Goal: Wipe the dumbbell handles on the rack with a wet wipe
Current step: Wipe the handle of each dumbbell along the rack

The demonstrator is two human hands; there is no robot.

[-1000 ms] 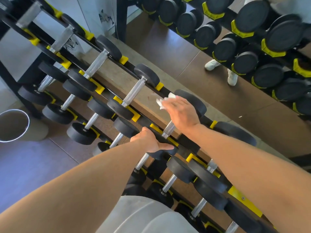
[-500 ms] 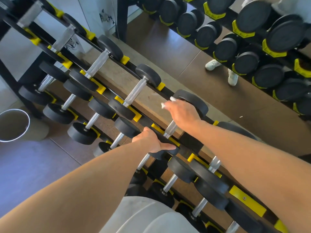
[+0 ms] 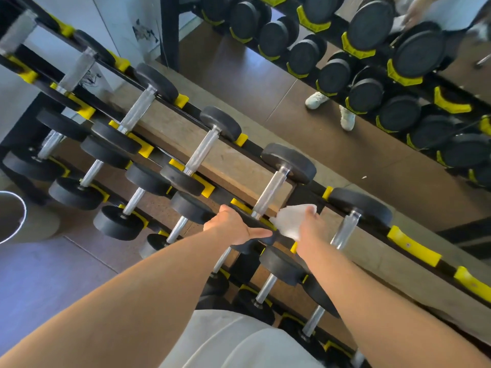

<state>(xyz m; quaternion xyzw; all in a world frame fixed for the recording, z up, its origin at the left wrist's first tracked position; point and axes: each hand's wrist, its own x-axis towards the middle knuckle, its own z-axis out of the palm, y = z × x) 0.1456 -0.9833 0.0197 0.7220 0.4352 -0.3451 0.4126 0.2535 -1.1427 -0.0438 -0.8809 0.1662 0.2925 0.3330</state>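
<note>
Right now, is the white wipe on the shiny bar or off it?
Off it. The wet wipe sits in the right hand, beside the dumbbell handle, not wrapped round it.

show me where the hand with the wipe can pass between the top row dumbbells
Bare gaps lie beside each chrome handle, bordered by black heads. The right hand with the wet wipe sits in one such gap. Crowded: the front rail, where the left hand rests.

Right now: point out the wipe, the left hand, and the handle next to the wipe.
wipe (image 3: 291,219), head view, middle of the white sheet.
left hand (image 3: 233,227), head view, back of the hand.
handle (image 3: 271,193), head view, mid-shaft of the chrome bar.
</note>
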